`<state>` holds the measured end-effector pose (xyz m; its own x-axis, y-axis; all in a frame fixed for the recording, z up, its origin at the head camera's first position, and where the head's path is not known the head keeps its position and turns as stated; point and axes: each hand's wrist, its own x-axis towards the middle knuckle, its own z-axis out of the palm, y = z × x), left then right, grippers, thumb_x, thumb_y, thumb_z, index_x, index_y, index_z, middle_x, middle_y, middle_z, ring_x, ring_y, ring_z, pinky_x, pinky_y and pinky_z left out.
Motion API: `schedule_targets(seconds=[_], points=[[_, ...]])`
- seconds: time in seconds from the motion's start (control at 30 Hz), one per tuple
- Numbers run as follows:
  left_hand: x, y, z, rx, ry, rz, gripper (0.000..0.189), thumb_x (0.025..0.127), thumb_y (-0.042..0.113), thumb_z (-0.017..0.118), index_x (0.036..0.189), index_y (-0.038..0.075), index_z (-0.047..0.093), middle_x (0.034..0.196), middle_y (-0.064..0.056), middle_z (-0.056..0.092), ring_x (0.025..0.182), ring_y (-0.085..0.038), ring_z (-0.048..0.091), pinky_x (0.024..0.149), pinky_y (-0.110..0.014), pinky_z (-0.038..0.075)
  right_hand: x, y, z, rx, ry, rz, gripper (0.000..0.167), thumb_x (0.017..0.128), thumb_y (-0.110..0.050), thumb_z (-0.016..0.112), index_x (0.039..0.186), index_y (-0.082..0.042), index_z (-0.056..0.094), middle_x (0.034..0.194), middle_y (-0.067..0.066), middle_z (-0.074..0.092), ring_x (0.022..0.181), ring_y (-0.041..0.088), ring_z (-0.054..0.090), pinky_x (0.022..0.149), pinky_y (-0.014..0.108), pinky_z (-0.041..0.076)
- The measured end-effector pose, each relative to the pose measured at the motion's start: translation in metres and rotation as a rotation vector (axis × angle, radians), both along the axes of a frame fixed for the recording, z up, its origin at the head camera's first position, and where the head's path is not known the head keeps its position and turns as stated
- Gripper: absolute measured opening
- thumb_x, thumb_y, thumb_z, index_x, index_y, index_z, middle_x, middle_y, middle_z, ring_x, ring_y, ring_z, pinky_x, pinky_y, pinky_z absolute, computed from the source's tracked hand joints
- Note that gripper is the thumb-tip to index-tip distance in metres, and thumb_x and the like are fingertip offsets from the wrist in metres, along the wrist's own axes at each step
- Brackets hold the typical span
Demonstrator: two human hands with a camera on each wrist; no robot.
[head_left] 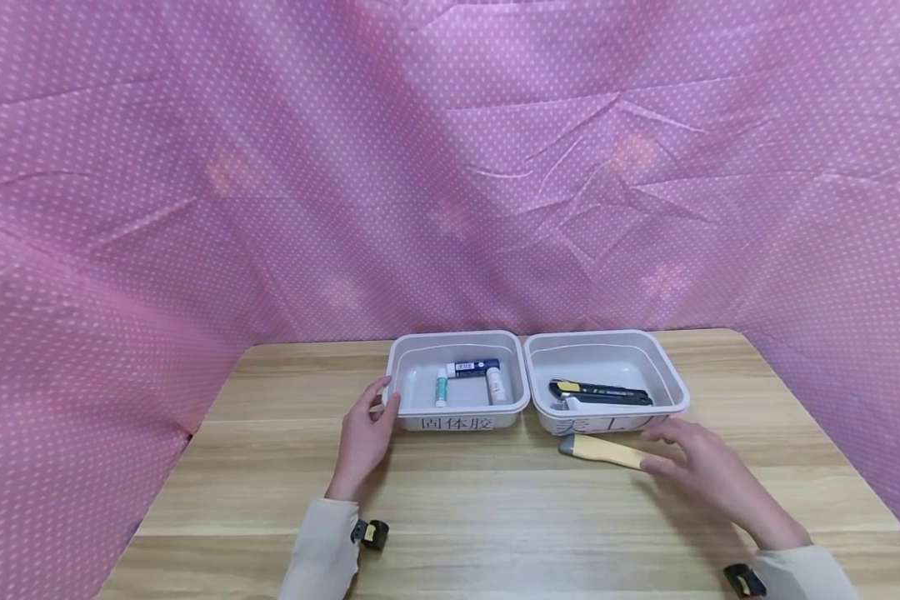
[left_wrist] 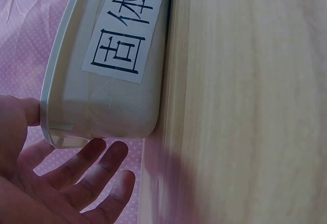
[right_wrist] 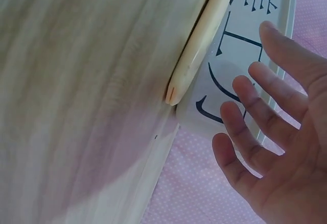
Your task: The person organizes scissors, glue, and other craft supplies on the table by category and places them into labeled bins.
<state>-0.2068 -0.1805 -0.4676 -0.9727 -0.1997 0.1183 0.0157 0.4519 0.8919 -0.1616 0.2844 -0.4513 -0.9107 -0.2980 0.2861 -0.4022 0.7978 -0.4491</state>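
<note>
My left hand [head_left: 366,433] is at the left end of the white bin of glue sticks [head_left: 408,412]. In the left wrist view its thumb touches the bin's rim [left_wrist: 47,86], and the other fingers lie loosely extended by the end wall. A yellow utility knife [head_left: 607,451] with a grey tip lies on the table before the right-hand bin [head_left: 681,398]. My right hand [head_left: 705,467] hovers by the knife's right end. In the right wrist view its spread fingers are apart from the knife [right_wrist: 196,45].
Several glue sticks [head_left: 492,386] lie in the left bin. Black utility knives [head_left: 607,392] lie in the right bin. Both bins carry printed front labels and stand side by side at the back of the wooden table [head_left: 480,517]. Pink dotted cloth [head_left: 450,167] hangs behind.
</note>
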Motion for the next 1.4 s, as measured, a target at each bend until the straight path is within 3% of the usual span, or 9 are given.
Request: schedule_targets(seconds=[0.2,0.57,1.07,1.4], points=[[0.001,0.000,0.001,-0.004,-0.020,0.002,0.046,0.105,0.030,0.057,0.149,0.015,0.053,0.135,-0.023,0.062,0.108,-0.032,0.070,0.085,-0.041,0.061,-0.003,0.000,-0.003,0.035,-0.021,0.014,0.036,0.082,-0.023,0.085,0.111,-0.005,0.074,0.110,0.010,0.074,0.104,0.039,0.067,0.091,0.062,0.052],[0.001,0.001,0.003,-0.010,-0.031,-0.005,0.047,0.106,0.032,0.056,0.149,0.017,0.052,0.137,-0.023,0.061,0.110,-0.033,0.069,0.087,-0.042,0.061,-0.009,-0.001,-0.010,0.084,0.014,0.087,0.030,0.079,-0.023,0.087,0.106,-0.014,0.077,0.106,-0.001,0.075,0.099,0.025,0.069,0.090,0.052,0.055],[0.003,0.002,0.002,0.000,-0.011,-0.005,0.046,0.105,0.030,0.057,0.148,0.013,0.053,0.136,-0.024,0.061,0.110,-0.035,0.070,0.087,-0.044,0.062,-0.007,-0.003,-0.014,0.051,-0.103,0.079,0.037,0.077,-0.017,0.088,0.112,-0.014,0.075,0.119,0.004,0.069,0.114,0.028,0.064,0.098,0.053,0.052],[0.002,0.001,0.002,0.003,-0.013,-0.007,0.046,0.105,0.030,0.057,0.149,0.014,0.053,0.135,-0.023,0.062,0.108,-0.033,0.070,0.084,-0.040,0.062,-0.012,-0.007,-0.014,0.090,-0.115,0.108,0.035,0.078,-0.019,0.087,0.111,-0.012,0.074,0.112,0.000,0.069,0.105,0.024,0.064,0.093,0.052,0.054]])
